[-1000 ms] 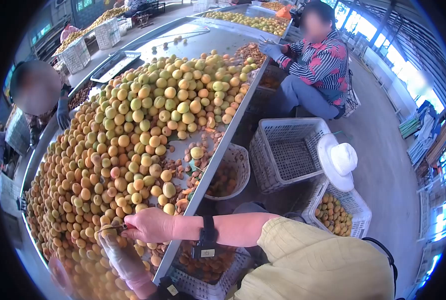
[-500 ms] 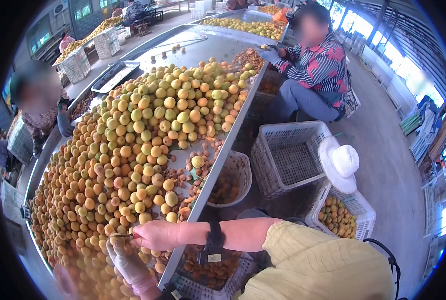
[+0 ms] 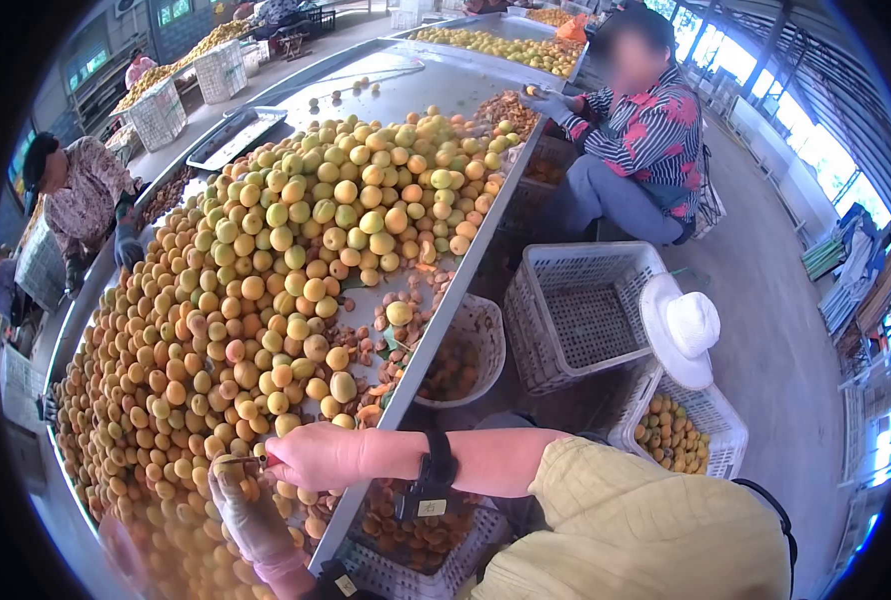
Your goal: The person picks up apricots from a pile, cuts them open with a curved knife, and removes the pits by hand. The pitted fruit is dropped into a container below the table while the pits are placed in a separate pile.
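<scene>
Apparently a cutting step: at lower left of the frame, the left hand [image 3: 249, 518] pinches a fruit [image 3: 228, 469] above the desk [image 3: 446, 85], the right hand [image 3: 314, 457] grips a knife [image 3: 263, 461] at it; next, I judge, steadiness is needed.

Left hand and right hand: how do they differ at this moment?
The left hand wears a pale glove; the right hand is bare. The left hand holds what looks like a fruit, while the right hand grips a thin tool. Both are close together over the fruit pile, each arm with a black strap bearing a pale label.
</scene>
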A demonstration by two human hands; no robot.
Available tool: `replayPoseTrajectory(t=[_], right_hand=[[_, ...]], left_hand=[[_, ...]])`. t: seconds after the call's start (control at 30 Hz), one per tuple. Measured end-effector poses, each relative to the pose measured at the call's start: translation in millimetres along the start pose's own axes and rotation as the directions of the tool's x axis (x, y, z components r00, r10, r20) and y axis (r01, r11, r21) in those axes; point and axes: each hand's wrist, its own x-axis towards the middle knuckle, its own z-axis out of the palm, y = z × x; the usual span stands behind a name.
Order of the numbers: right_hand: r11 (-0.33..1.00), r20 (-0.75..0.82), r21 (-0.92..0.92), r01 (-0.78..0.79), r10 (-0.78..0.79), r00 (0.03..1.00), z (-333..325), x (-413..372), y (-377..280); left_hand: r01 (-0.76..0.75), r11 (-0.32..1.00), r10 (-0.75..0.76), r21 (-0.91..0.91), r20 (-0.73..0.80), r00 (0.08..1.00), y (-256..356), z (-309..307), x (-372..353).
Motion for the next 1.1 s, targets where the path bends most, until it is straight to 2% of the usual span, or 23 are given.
replayPoseTrajectory(t=[0.03,0.1,0.13,0.17,0.23,0.3,0.33,0.37,0.43,0.5,0.53,0.57,0.7,0.9,0.93,1.03,1.1], right_hand=[[1.000,-0.002,0.007,0.008,-0.008,1.000,0,-2,-1],[1.000,0.004,0.019,0.020,-0.020,1.000,3,-2,-2],[1.000,-0.062,-0.030,0.003,-0.004,0.998,10,0,-1],[0.997,-0.115,-0.075,-0.013,0.004,0.993,19,3,-1],[0.995,-0.223,-0.086,0.059,-0.077,0.972,26,8,5],[0.982,-0.271,-0.126,0.137,-0.167,0.948,29,12,12],[0.986,-0.239,-0.053,0.156,-0.164,0.957,31,16,23],[0.996,-0.138,-0.050,0.077,-0.083,0.987,20,14,14],[0.997,-0.115,-0.022,0.071,-0.073,0.991,13,8,2],[0.997,-0.109,0.015,0.080,-0.078,0.991,19,7,0],[0.999,-0.100,0.010,0.045,-0.044,0.994,22,7,-2],[1.000,-0.093,0.002,0.007,-0.007,0.996,24,8,-3],[0.998,-0.105,-0.039,0.045,-0.049,0.993,25,10,-1],[0.988,-0.130,-0.142,0.067,-0.086,0.988,24,8,-2],[0.987,-0.128,-0.144,0.068,-0.087,0.988,27,9,-1],[0.984,-0.185,-0.161,0.075,-0.105,0.977,39,12,5],[0.972,-0.216,-0.203,0.117,-0.161,0.963,42,16,10]], left_hand=[[0.002,1.000,-0.002,0.001,-0.003,1.000,-6,-7,3],[0.045,0.968,-0.044,-0.247,0.010,0.999,-25,-22,9],[0.098,0.911,-0.102,-0.401,0.012,0.995,-23,-11,6],[0.160,0.840,-0.104,-0.519,0.135,0.985,-27,-19,9],[0.089,0.897,-0.136,-0.433,-0.078,0.988,-14,6,0],[0.068,0.917,-0.097,-0.393,-0.055,0.994,-12,1,-3],[0.076,0.938,-0.103,-0.340,-0.063,0.993,-11,0,-3],[0.094,0.953,-0.118,-0.287,-0.068,0.991,-11,-3,-3],[0.091,0.902,-0.110,-0.422,-0.022,0.994,-17,-9,1],[0.123,0.762,-0.176,-0.636,-0.020,0.984,-20,-9,6],[0.095,0.741,-0.202,-0.665,-0.086,0.975,-17,-5,9],[0.083,0.763,-0.165,-0.641,-0.069,0.984,-14,-5,9],[0.096,0.725,-0.216,-0.682,-0.092,0.972,-6,0,6],[0.076,0.790,-0.212,-0.609,-0.154,0.965,-11,-5,6],[0.081,0.759,-0.247,-0.646,-0.171,0.954,-14,-3,7],[0.088,0.722,-0.248,-0.687,-0.137,0.959,-15,1,5],[0.060,0.761,-0.205,-0.646,-0.153,0.967,-13,-1,3]])
